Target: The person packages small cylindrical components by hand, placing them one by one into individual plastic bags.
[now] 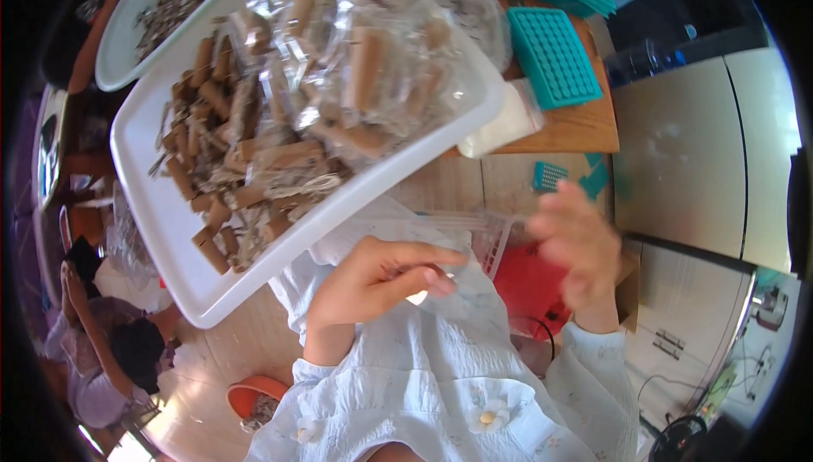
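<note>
My left hand (364, 288) is over my lap, just off the near edge of the white tray (199, 305). Its index finger points right, the thumb lies below it, and the other fingers curl in. A small whitish bit (417, 297) shows under the thumb; I cannot make out what it is. To the right, my right hand (580, 246) is raised and smeared by motion, above a red thing. In the tray lie brown cardboard-like tubes (207, 246), dry shredded strands, and clear plastic packets (364, 68) with tubes inside, heaped toward the far right.
Teal racks with round holes (555, 55) stand on a wooden table (584, 127) at the far right. A second pale tray (110, 64) holds dry bits. A red bag-like thing (529, 288) is near a clear basket. Another person (102, 369) sits left, beside an orange bowl (254, 394).
</note>
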Tool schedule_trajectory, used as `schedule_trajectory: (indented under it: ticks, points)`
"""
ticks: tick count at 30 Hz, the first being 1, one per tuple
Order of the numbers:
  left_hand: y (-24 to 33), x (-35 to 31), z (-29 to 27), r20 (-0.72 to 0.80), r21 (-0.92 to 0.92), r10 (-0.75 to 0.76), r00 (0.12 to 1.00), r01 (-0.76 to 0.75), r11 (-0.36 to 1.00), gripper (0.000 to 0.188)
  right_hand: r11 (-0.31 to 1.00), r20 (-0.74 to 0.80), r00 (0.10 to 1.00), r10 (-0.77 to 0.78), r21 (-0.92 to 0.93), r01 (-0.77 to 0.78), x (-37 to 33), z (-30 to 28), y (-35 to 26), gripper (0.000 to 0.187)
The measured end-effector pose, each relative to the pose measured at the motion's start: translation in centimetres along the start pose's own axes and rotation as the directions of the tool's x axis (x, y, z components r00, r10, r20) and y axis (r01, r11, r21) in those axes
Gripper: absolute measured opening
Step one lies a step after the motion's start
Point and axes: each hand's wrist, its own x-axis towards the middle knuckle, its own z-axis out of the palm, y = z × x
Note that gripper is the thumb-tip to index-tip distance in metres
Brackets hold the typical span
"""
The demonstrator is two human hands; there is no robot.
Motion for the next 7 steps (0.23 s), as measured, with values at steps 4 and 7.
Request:
schedule_trajectory:
  ticks: [4,7]
  points:
    - [-2.3,1.4,-0.9,-0.086,-0.038,-0.093,0.992,0.090,0.995,0.023,0.990,-0.600,0.789,0.129,0.127,-0.066,-6.0,-3.0,3.0,0.042]
    - [-4.3,2.3,-2.1,-0.159,0.009,-0.177,0.971,0.180,0.984,0.023,0.953,-0.656,0.694,0.297,0.155,-0.262,-11.3,-3.7,4.6,0.044]
